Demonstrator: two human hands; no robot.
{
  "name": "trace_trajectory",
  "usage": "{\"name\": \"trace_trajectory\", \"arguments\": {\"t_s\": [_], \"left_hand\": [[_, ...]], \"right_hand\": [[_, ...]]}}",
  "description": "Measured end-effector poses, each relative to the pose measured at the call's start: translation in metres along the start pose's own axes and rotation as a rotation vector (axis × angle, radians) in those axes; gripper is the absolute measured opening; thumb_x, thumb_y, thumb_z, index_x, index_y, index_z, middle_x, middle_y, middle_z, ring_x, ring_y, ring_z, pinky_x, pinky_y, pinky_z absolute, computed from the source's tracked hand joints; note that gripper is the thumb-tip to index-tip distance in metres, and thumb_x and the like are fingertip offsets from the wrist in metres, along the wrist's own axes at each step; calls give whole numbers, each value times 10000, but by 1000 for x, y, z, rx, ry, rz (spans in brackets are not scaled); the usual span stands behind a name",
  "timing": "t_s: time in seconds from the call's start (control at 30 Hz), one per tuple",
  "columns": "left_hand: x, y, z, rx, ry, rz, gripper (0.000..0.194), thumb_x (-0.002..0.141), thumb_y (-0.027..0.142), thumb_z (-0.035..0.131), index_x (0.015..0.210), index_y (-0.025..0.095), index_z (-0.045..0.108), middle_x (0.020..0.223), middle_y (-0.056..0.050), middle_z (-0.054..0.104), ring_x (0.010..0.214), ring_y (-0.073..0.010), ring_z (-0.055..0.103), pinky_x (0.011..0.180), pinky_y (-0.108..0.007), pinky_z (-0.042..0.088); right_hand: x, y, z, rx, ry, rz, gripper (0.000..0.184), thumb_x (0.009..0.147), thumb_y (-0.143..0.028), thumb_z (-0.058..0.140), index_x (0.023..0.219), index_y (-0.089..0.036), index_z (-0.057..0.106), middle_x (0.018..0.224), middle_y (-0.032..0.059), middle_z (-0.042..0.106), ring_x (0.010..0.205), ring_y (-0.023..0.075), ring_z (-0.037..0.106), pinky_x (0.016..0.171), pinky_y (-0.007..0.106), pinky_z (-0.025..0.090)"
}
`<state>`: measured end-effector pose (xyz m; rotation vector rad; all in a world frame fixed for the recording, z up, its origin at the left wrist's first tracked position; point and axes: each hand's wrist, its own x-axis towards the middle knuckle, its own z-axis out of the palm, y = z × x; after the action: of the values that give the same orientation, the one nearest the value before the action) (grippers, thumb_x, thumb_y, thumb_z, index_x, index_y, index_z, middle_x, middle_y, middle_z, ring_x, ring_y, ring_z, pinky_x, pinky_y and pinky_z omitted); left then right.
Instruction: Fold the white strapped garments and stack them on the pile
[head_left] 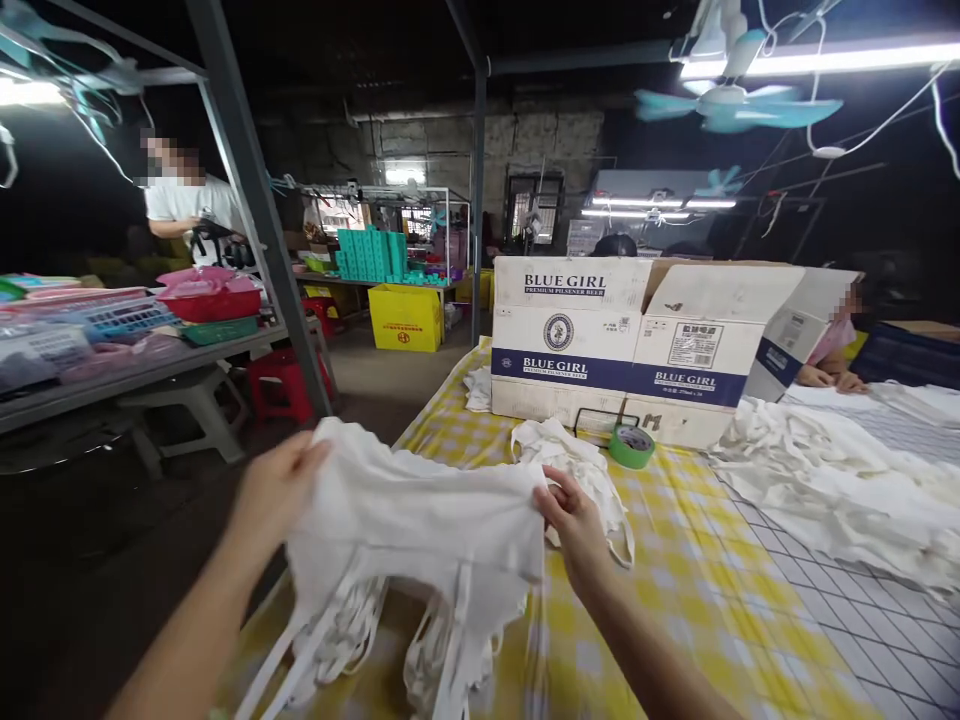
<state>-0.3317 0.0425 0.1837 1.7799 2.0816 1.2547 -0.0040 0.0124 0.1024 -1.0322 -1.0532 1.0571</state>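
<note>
Between my two hands a white cloth garment is stretched out above the table, its wavy edge at the top and thin straps hanging down. My left hand, a little blurred, pinches its upper left corner. At the upper right corner, my right hand grips the cloth between thumb and fingers. Below it lie bunched white pieces with straps, partly hidden by the garment. Just beyond my right hand is another crumpled white heap with a loose strap.
A yellow checked cloth covers the table. Beyond the heap stand a roll of green tape, a black wire frame and open cardboard boxes. White fabric is piled at right, near another person's hands. A metal post rises at left.
</note>
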Motion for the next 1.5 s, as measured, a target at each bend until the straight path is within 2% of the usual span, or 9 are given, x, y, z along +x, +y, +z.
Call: {"name": "trace_trajectory", "arguments": {"t_s": [0.17,0.3,0.6,0.77,0.93,1.03,1.23,1.33,1.5], "left_hand": [[45,-18,107,511,-243,53,263,889,259,305,954,180,547,788,-95,649,775,-228,622,598,-254,388],[54,-39,143,524,-291,13,270,883,252,317,1073,162,487,786,-116,642,745,-255,626,575,-284,393],[63,-66,155,532,-360,91,324,883,331,391,1185,222,433,1020,-87,611,923,-224,581,766,-318,404],[53,-51,154,547,-351,268,403,865,400,392,1213,221,487,1234,-113,492,1127,-253,454,903,-373,356],[34,-47,157,395,-749,312,557,837,554,334,1306,268,427,1451,-71,282,1337,-270,206,1043,-446,191],[32,-48,158,365,-861,271,604,836,582,281,1353,277,351,1476,-53,193,1360,-264,133,1059,-480,126],[15,-14,159,467,-615,396,581,842,414,374,1363,159,338,1437,-120,283,1347,-261,190,1070,-496,96],[-13,19,158,391,-551,572,571,829,348,425,1368,190,325,1440,-97,287,1341,-242,216,1084,-483,102],[-65,56,154,205,-616,777,588,821,313,480,1378,278,291,1444,-48,291,1337,-238,227,1090,-489,163]], "right_hand": [[57,72,4,-403,190,-36,463,685,-320,556,1107,-130,555,515,-56,466,485,130,430,495,238,365],[65,90,-7,-580,213,-83,514,711,-293,492,1208,-167,529,519,-60,458,492,131,433,511,234,356],[74,88,-9,-933,132,-94,306,765,-219,432,910,-211,702,736,29,650,697,174,586,665,263,414],[54,64,3,-1084,104,-250,341,821,-198,433,1113,-235,606,1046,94,602,949,225,560,804,340,419],[11,47,7,-1143,-413,-436,430,884,-340,418,1313,-373,405,1347,14,444,1229,261,393,1001,450,314],[2,50,-12,-1101,-419,-396,400,885,-318,415,1279,-380,455,1293,10,498,1215,255,415,1017,425,312],[62,49,-71,-1233,71,-303,389,860,-137,339,1204,-164,518,1146,132,539,1061,264,473,890,403,386],[102,46,-77,-1327,35,-270,437,804,-56,380,1209,-157,510,1179,147,514,1086,273,434,888,402,361],[147,45,-50,-1228,-156,-339,406,686,-2,520,1022,-211,613,1191,87,544,1115,238,433,904,342,335]]}}
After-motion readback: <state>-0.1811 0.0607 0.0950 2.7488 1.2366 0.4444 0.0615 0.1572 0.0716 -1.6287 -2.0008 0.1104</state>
